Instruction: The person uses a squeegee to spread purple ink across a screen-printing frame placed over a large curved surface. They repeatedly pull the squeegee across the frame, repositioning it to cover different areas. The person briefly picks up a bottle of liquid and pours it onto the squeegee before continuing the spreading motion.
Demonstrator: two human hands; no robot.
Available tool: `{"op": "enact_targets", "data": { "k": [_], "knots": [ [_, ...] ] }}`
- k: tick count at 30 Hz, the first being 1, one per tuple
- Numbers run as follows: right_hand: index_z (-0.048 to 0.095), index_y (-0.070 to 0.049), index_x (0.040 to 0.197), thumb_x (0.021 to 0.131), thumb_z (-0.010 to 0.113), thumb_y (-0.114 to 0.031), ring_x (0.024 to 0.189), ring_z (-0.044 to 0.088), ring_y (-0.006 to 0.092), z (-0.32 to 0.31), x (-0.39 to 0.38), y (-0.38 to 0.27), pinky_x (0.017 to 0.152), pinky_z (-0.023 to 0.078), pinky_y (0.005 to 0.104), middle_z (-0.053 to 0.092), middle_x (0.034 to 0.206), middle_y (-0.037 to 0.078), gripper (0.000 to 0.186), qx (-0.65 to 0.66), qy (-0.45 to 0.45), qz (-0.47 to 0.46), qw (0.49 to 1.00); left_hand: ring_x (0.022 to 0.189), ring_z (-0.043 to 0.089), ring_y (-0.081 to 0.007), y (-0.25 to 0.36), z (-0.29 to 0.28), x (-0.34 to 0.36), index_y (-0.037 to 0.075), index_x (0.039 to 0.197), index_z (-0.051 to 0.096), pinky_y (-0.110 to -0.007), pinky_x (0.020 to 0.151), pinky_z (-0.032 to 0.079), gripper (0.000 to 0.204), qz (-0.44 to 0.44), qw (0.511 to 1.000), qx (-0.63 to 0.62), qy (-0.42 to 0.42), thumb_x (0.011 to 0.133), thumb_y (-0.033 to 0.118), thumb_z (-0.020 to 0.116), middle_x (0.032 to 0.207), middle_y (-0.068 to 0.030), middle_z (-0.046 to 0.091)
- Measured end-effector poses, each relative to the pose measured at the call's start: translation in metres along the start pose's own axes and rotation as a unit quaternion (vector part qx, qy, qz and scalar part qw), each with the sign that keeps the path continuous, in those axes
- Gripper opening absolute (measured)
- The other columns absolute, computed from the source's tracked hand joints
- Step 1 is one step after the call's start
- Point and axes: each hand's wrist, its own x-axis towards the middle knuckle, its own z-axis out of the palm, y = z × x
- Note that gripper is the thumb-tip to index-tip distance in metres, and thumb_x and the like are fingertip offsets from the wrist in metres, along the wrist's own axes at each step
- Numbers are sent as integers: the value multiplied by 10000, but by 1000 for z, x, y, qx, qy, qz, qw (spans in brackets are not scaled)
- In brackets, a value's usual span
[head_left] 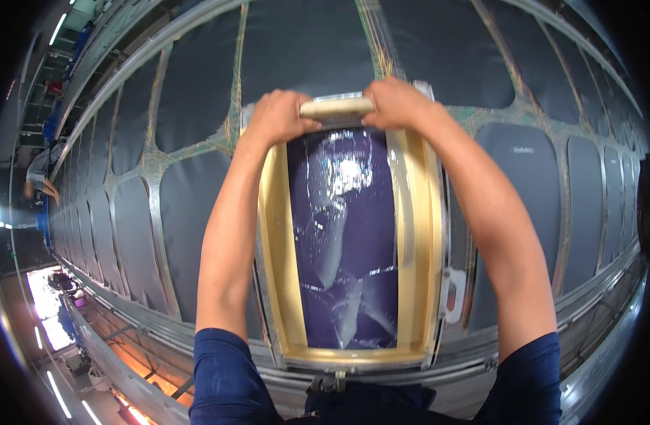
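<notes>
A screen-printing frame [278, 248] with tan borders and a shiny dark purple mesh [346, 234] lies on the long table in front of me. A pale wooden squeegee handle [337, 108] sits across the far end of the frame. My left hand [277, 117] grips its left end and my right hand [398, 103] grips its right end. Both arms reach forward over the frame's sides. The blade under the handle is hidden.
Dark fabric pieces [197, 85] lie in rows on the long table, with yellow-green stained gaps [155, 159] between them. A metal rail [594, 283] runs along the near edge. Another person [43, 173] stands far left. A bright floor area [45, 290] shows lower left.
</notes>
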Motion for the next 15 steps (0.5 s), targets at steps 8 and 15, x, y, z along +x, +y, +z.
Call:
{"op": "enact_targets", "data": {
  "k": [8,15],
  "knots": [
    [742,-20,910,759,837,-183,808,723,404,29,-54,-31,775,569,468,731,800,212,242,11,11,4,1000,824,720,-377,17,35,-71,135,913,790,-485,784,565,279,24,998,35,51,748,353,850,822,-142,744],
    [745,-34,921,720,806,-139,805,713,405,101,-216,-112,773,573,470,727,833,215,235,44,12,4,999,801,705,-334,74,93,-249,154,863,774,-461,726,563,156,25,998,-5,64,752,246,835,837,-92,724]
  ]
}}
